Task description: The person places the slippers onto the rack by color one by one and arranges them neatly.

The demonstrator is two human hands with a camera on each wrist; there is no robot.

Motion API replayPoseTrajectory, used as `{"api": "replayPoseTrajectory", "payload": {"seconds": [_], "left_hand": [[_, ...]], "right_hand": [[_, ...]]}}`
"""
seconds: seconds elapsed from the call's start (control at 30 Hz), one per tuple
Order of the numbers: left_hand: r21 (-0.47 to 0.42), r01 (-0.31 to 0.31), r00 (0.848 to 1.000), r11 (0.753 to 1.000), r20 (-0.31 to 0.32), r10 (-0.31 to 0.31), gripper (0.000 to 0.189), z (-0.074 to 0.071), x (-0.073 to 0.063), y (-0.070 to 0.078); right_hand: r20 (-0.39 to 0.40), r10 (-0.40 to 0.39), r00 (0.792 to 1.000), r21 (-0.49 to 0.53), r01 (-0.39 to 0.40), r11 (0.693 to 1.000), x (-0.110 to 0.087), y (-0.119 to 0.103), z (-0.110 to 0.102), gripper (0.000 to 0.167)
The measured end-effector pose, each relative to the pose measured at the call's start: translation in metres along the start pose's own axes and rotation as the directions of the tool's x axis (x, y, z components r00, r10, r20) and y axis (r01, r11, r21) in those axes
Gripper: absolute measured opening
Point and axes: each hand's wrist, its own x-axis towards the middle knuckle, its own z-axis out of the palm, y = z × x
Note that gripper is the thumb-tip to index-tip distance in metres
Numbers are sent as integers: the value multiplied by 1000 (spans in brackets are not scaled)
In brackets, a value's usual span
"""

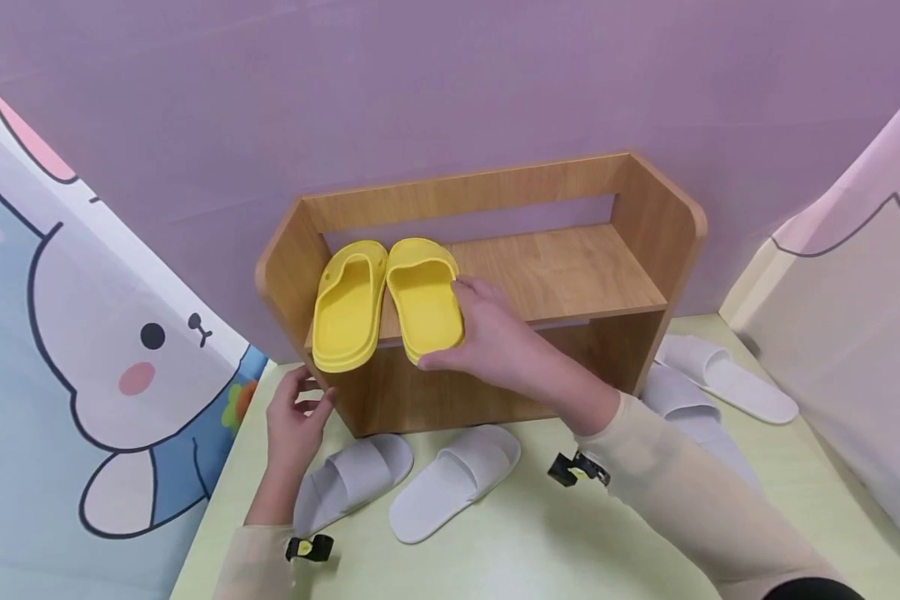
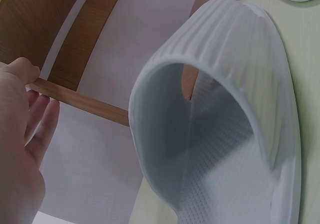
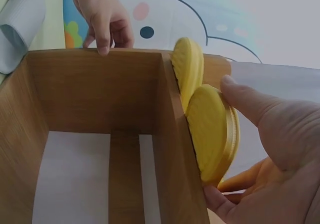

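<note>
The right yellow clog (image 1: pixel 423 304) is gripped by the right hand (image 1: pixel 487 333), thumb and fingers spread apart along its outer side and heel. By the left hand (image 1: pixel 296 421), set well apart from the right, the edge of the left side panel (image 2: pixel 85 102) is pinched between thumb and fingers. Both clogs are placed on the upper shelf (image 1: pixel 562 267) of a wooden shoe rack, toes to the back; the left yellow clog (image 1: pixel 348 317) is set just beside its mate, near the left panel. The front edge is overhung by both heels. To the right of the pair, shelf board is seen as far as the right side panel (image 1: pixel 660 221). The rack is stood on a pale green floor (image 1: pixel 570 533) and backed by a purple cloth (image 1: pixel 457 92); at the left, a rabbit-print cloth (image 1: pixel 120 333) is hung. White slippers (image 1: pixel 461 479) are laid before the rack and beside its right end.
</note>
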Motion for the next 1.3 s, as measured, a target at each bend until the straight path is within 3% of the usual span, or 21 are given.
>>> {"api": "replayPoseTrajectory", "payload": {"seconds": [0.4,0.6,0.83,1.3], "left_hand": [[-11,35,999,999,-15,-35,46,5,-1,5],[-6,43,999,999,-25,-44,45,7,-1,10],[-12,26,1000,1000,-8,-26,46,5,0,4],[-11,14,1000,1000,5,-14,46,-2,0,1]], "right_hand": [[-95,-11,995,-27,9,1000,8,-1,24,99],[-117,-14,993,-54,8,998,8,-1,28,100],[-136,-7,991,-74,-3,997,2,3,27,106],[-215,-136,967,-25,134,991,-19,13,19,74]]}}
